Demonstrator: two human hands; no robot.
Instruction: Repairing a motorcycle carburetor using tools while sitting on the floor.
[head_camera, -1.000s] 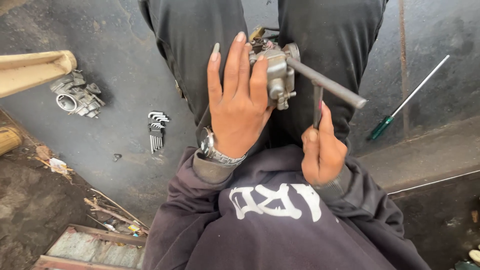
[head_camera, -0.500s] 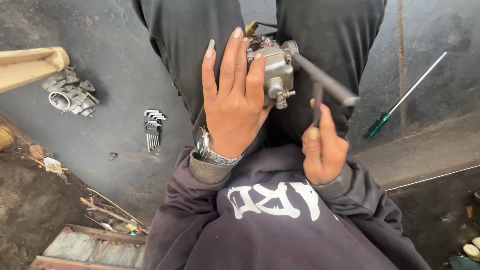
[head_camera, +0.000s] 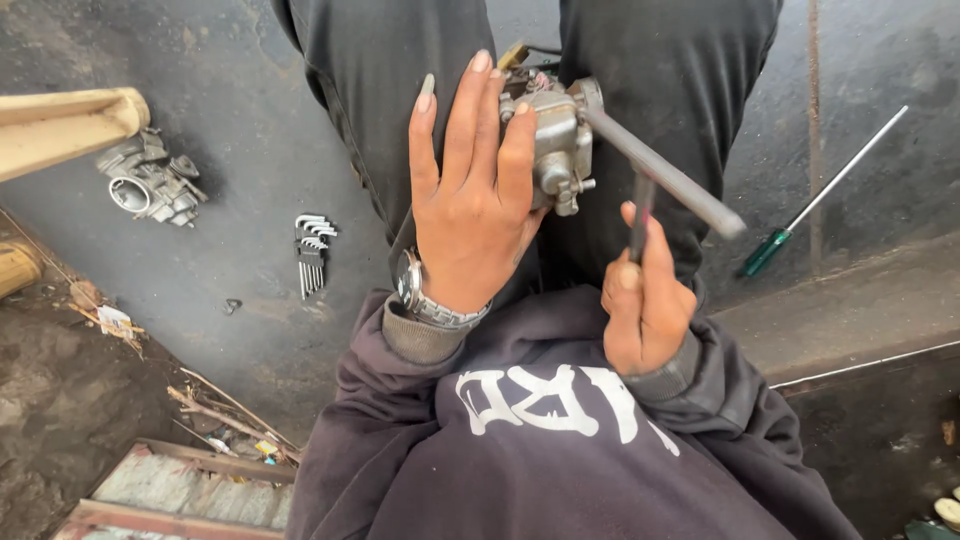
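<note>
My left hand (head_camera: 475, 205) is wrapped around a grey metal carburetor (head_camera: 555, 140), pressing it against my dark trousers between my knees. A wristwatch (head_camera: 425, 300) sits on that wrist. My right hand (head_camera: 640, 305) grips the stem of a dark T-handle wrench (head_camera: 655, 175), whose long bar reaches up to the carburetor's top right corner. Both sleeves belong to a dark purple sweatshirt with white print.
A second carburetor (head_camera: 150, 185) lies on the dark concrete floor at left, beside a pale wooden beam (head_camera: 65, 125). A set of hex keys (head_camera: 312, 250) lies nearer my leg. A green-handled screwdriver (head_camera: 820, 195) rests at right by a raised step. Debris and scrap sit lower left.
My hands and the carburetor have kept almost still; the view has shifted slightly, and the wrench bar has tilted a little lower on its right end.
</note>
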